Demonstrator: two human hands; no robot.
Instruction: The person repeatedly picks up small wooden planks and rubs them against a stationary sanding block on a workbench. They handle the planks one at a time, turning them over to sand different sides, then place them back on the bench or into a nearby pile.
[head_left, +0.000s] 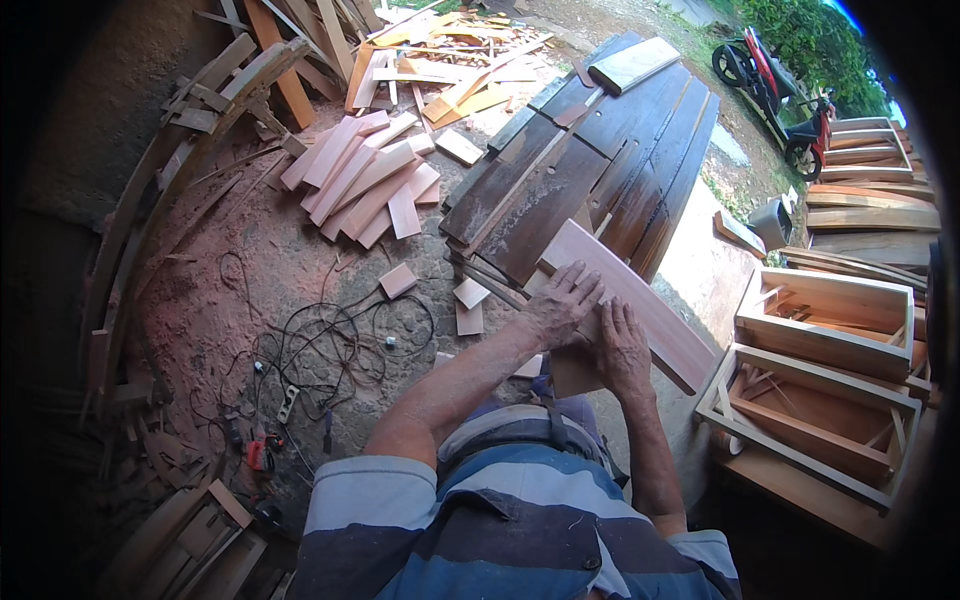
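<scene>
A long, pinkish wooden board (637, 300) lies at a slant across the near end of a dark plank worktable (555, 187). My left hand (564, 304) rests on its near edge, fingers spread over the wood. Beside it, my right hand (624, 346) lies against the same edge with its fingers together, pointing away from me. Whether either hand grips the board cannot be told. Part of another wooden piece (576, 371) shows below my hands. A pale board (634, 64) lies at the table's far end.
Cut pink boards (367, 176) are heaped on the dusty floor at left. Tangled cables (345, 337), a power strip (287, 403) and a red power tool (259, 452) lie nearer me. Wooden frames (825, 322) stand at right. Scrap wood (457, 67) and a red motorcycle (765, 67) are farther off.
</scene>
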